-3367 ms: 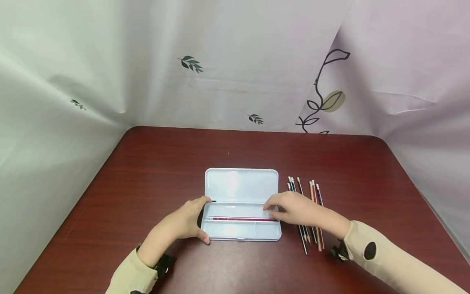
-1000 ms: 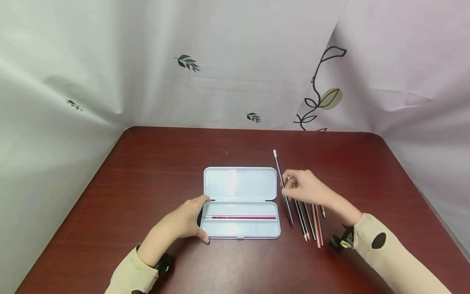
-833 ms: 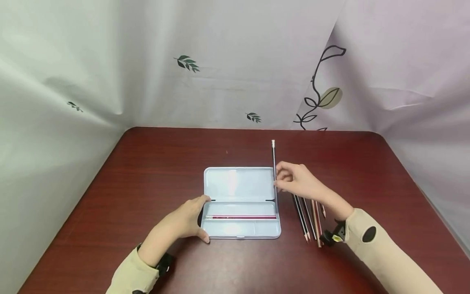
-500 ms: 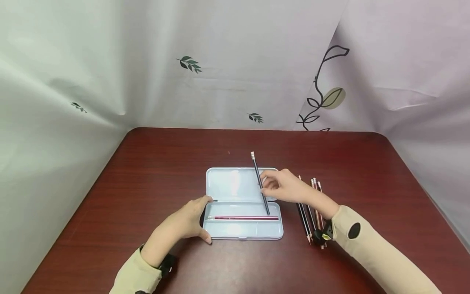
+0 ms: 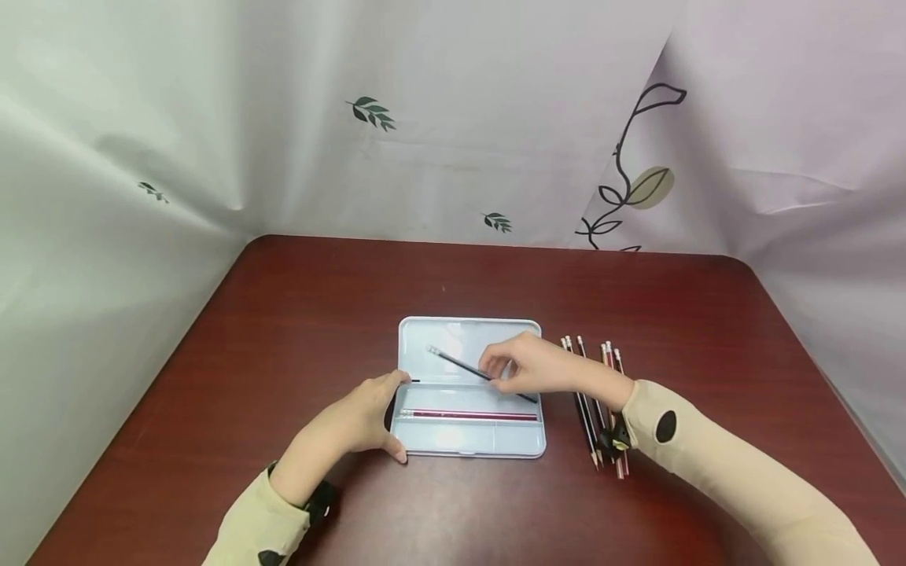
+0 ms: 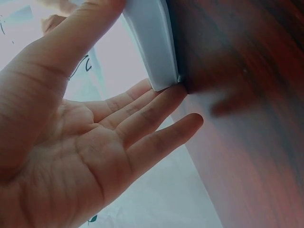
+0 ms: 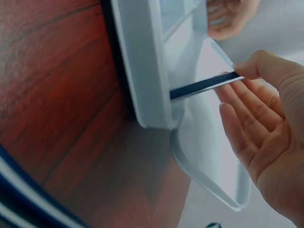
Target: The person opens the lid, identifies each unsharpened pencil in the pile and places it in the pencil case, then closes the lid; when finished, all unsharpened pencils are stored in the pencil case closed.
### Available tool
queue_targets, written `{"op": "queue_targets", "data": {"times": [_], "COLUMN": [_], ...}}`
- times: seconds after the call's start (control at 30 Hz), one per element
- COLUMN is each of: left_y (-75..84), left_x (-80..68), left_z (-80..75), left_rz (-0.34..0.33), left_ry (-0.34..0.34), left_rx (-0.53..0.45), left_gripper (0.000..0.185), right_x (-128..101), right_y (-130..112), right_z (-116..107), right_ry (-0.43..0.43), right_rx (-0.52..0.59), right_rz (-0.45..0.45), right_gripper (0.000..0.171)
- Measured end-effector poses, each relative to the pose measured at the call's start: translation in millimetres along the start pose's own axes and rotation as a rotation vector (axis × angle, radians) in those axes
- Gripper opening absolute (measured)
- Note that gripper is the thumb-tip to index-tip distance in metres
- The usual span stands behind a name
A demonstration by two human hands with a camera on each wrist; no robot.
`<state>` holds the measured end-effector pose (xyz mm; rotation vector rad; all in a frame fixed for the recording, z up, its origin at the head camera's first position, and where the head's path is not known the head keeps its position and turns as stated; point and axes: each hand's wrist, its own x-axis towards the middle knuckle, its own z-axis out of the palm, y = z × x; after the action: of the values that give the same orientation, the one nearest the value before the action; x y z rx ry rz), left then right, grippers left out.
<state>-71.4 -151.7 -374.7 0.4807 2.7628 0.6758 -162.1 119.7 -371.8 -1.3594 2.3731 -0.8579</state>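
No legible text — no labels, no numbers

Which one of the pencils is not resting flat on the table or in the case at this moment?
The black pencil: the right hand pinches it slantwise above the open case. The red pencil lies inside; the others lie on the table.

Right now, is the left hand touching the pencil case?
Touching. The left wrist view shows the left hand with its thumb and fingers against the corner of the pencil case.

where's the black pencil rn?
Head view: black pencil pinched in the right hand, slanting over the open pencil case, above the red pencil.
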Motion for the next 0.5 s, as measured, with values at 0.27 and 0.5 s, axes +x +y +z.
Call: {"op": "queue_targets", "data": {"times": [0.27, 0.5], "left_y": [0.7, -1.2], "left_x": [2.2, 1.2], "left_z": [0.4, 0.8], "left_rz": [0.005, 0.003], "left_ry": [-0.003, 0.007], "left_rx": [-0.001, 0.007], "left_gripper": [0.095, 0.093], "right_x": [1.8, 0.1], "right_y": [-3.2, -11.5], "right_z": [10.7, 19.4], "right_ry": [-0.061, -0.027], "right_rx": [-0.113, -0.26], "right_rz": [0.01, -0.001], "right_gripper": [0.018, 0.015]}}
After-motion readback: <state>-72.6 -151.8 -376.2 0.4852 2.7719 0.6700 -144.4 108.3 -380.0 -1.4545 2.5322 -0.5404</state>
